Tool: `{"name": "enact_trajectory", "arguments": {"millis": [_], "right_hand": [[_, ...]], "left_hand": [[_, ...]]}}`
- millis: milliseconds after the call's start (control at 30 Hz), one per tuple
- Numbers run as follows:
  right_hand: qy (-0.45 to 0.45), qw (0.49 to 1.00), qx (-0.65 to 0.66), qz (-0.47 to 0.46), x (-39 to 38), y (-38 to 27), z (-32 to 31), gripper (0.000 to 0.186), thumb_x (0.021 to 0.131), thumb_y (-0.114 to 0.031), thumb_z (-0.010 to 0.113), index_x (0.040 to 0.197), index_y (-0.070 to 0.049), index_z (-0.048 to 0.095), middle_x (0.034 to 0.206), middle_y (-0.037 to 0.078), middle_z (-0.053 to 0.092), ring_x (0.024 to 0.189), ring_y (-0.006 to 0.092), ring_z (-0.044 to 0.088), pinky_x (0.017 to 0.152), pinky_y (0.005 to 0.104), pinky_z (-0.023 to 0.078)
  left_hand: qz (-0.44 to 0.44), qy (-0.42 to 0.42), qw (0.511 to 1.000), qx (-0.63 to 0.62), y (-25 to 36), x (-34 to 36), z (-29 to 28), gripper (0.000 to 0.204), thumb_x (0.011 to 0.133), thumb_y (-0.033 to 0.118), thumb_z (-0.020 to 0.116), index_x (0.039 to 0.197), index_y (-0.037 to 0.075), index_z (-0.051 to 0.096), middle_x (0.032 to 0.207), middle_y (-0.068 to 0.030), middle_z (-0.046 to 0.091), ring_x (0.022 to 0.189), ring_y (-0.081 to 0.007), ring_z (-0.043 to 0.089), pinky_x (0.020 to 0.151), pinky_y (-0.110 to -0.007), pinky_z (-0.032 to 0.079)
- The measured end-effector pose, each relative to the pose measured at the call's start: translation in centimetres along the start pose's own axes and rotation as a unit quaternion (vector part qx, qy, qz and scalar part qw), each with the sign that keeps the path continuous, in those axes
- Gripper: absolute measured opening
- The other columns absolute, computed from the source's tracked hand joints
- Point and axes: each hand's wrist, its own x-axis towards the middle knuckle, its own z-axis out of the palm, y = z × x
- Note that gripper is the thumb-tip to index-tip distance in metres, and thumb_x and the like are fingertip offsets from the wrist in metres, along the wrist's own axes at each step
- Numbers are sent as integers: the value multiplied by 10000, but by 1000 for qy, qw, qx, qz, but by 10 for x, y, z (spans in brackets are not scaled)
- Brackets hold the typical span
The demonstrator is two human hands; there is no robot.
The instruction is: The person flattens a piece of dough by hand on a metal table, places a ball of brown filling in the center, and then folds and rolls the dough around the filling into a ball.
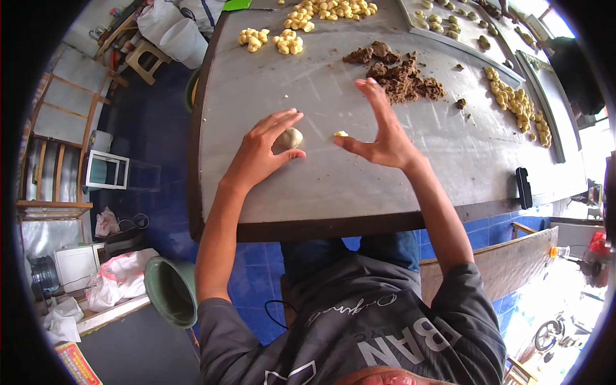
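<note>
A pale, rounded dough ball (292, 138) sits in the curve between the thumb and fingers of my left hand (262, 146). That hand is cupped loosely about the ball, thumb apart from the fingers. Whether the palm touches the ball is hidden. Across a short gap is my right hand (385, 138), its fingers stretched and its thumb spread wide. Close to the right thumb tip lies a small yellow dough piece (341, 134). Beyond the right fingertips, a crumbly brown filling mound (404, 78) rests on the metal tabletop (308, 186).
Yellow dough pieces (330, 9) are heaped at the far edge, with smaller clusters (254, 39) nearer. More dough pieces (513, 99) line the right side beside a tray (449, 48) of filled balls. A black case (523, 188) lies near the right front edge. A green bucket (172, 292) stands left of me.
</note>
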Motion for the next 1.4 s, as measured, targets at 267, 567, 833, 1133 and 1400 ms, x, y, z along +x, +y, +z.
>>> {"name": "enact_trajectory", "arguments": {"millis": [267, 567, 833, 1133, 1400], "right_hand": [[69, 994, -65, 58, -42, 65, -66, 1067, 716, -373, 847, 1487, -17, 200, 1502, 255, 274, 1426, 399, 221, 1160, 481, 238], [108, 976, -157, 105, -52, 101, -76, 933, 807, -348, 775, 1492, -42, 221, 1526, 196, 272, 1440, 386, 190, 1158, 471, 235], [122, 977, -169, 50, -53, 101, -81, 848, 794, -225, 774, 1457, -28, 283, 1453, 197, 366, 1409, 367, 264, 1145, 445, 269], [101, 980, -158, 66, -53, 94, -82, 785, 798, -198, 757, 1436, -32, 331, 1446, 174, 391, 1410, 364, 267, 1142, 446, 278], [110, 979, -158, 64, -55, 97, -82, 759, 799, -211, 776, 1425, -52, 377, 1441, 181, 426, 1407, 350, 304, 1137, 444, 287]], "left_hand": [[33, -66, 997, -17, -6, 2, -3, 724, 819, 513, 681, 1395, 121, 485, 1462, -122, 430, 1358, -324, 394, 1089, -462, 371], [67, -151, 975, 146, -3, 23, 26, 831, 912, 683, 381, 1500, 101, 302, 1553, -146, 282, 1432, -354, 256, 1170, -518, 175], [81, -152, 980, 98, -4, 24, 31, 809, 911, 655, 431, 1483, 91, 336, 1530, -144, 330, 1426, -325, 282, 1177, -495, 189], [88, -145, 984, 56, -4, 23, 19, 762, 907, 588, 519, 1476, 108, 358, 1551, -144, 293, 1439, -352, 246, 1173, -481, 189], [-12, -88, 988, -125, 4, 13, 3, 658, 852, 341, 720, 1404, 96, 460, 1505, -145, 376, 1403, -306, 346, 1127, -421, 325]]}}
